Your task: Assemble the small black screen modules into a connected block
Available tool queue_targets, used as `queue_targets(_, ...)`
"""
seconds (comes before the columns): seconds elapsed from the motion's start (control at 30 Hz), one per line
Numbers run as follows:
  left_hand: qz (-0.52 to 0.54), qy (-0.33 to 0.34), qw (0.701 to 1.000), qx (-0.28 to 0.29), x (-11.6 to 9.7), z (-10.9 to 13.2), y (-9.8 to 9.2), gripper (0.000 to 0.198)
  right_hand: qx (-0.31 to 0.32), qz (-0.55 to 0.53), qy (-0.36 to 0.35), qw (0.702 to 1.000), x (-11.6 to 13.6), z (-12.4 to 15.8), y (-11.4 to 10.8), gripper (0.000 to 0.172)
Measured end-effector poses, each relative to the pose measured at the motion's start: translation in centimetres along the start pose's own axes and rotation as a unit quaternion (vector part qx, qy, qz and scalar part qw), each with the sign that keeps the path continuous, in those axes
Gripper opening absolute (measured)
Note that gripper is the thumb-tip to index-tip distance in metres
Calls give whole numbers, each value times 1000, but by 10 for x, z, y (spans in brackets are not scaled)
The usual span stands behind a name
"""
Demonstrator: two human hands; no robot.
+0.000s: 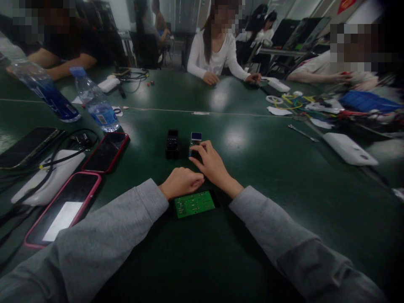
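My right hand (211, 163) is closed, thumb and fingers around the right side of a small electronic module with a little screen (196, 136), at the middle of the table. My left hand (181, 182) is curled into a fist just behind a green circuit board (195, 204); whether anything is inside it is hidden. The board lies flat near me, with a dark edge showing at its right end. Left of the module stands a small black device (172, 144), touched by neither hand.
On the left lie a red-edged phone (105, 152), a pink-cased phone (65, 210), a white power bank (47, 179) with cables and a water bottle (97, 101). A wrench (303, 133), white device (349, 149) and blue tray (369, 102) lie right. Several people sit beyond.
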State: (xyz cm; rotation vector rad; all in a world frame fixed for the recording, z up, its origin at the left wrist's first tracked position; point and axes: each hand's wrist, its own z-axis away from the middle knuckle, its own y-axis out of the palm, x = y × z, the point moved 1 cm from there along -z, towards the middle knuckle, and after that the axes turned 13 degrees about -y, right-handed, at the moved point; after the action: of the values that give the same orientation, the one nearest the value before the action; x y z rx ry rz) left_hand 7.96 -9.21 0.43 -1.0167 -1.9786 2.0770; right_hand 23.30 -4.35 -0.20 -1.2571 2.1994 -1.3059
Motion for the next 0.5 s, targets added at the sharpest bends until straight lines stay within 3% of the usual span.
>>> queue_targets(0.33,4,0,1000,0,0,0,1,35,-62,-11,80,995,-10,9,-7,13)
queue_targets(0.5,-4,8,1000,-4,1,0,1,36,-57,8,109,992,-31,44,-32,15)
